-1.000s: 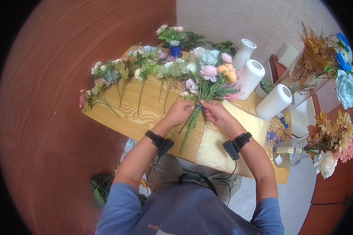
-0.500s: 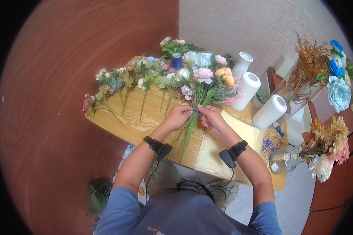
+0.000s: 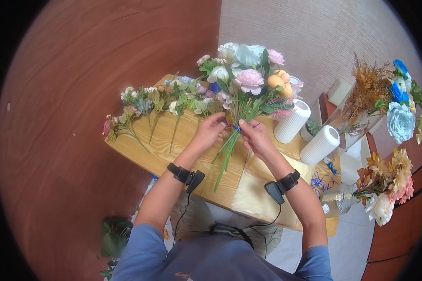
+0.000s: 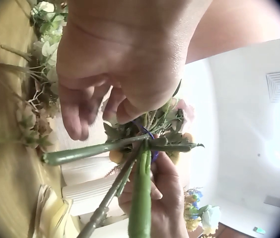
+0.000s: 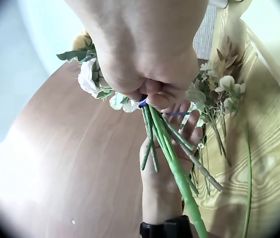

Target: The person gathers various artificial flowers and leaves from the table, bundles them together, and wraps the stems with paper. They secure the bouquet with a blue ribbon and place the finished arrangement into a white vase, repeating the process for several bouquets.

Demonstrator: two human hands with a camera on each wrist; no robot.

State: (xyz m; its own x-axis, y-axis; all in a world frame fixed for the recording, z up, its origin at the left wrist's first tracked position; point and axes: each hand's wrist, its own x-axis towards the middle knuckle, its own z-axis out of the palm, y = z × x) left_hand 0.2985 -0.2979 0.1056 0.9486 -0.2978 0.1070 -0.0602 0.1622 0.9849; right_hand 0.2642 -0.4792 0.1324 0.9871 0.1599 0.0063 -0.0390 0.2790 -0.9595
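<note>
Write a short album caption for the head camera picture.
Two hands hold a bouquet by its stems above a wooden table.

Head view: worn high above the table, facing forward and down, fisheye; takes in the whole tabletop, both forearms, wall and floor from well back.

Left wrist view: set under the left hand, very close, looking out along the palm toward the wall and ceiling, table at its left edge.

Right wrist view: set under the right hand, very close, looking past the fingers to the floor and table.

Shared by all three: the bouquet stems where blue tie sits, both hands meeting there.
</note>
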